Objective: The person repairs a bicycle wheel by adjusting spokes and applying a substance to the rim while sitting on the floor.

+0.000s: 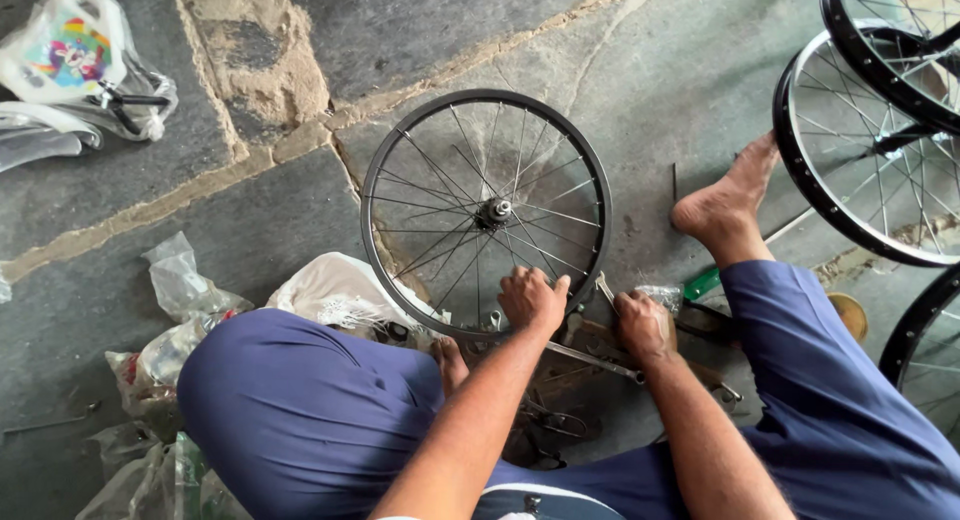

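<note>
Nearest to me are my knees in blue trousers (300, 410), spread wide, with both forearms running out between them. My left hand (532, 298) sits on the near edge of the bicycle wheel (486, 212), fingers curled down over the black rim and the thumb hooked along its outer side, so it grips the rim rather than lying flat. My right hand (645, 325) is just beside it, off the wheel, closed into a loose fist low over a clutter of metal tools (600, 360) on the ground; something thin and silvery, like a small spanner (606, 289), sticks up past its knuckles, but I cannot tell whether the hand holds that or another tool beneath it.

The wheel lies flat on the grey stone floor (420, 40), directly ahead of my hands, its hub (495, 211) and axle pointing up, thin spokes fanning to the rim. A white cloth bag (335, 290) rests against its near left side. My bare right foot (725, 205) is planted to the right of the wheel, near but apart from it.

Farther right, more spoked wheels (870, 150) overlap at the edge of view. At the far left lie crumpled clear plastic bags (70, 60), one with a bright printed picture.
</note>
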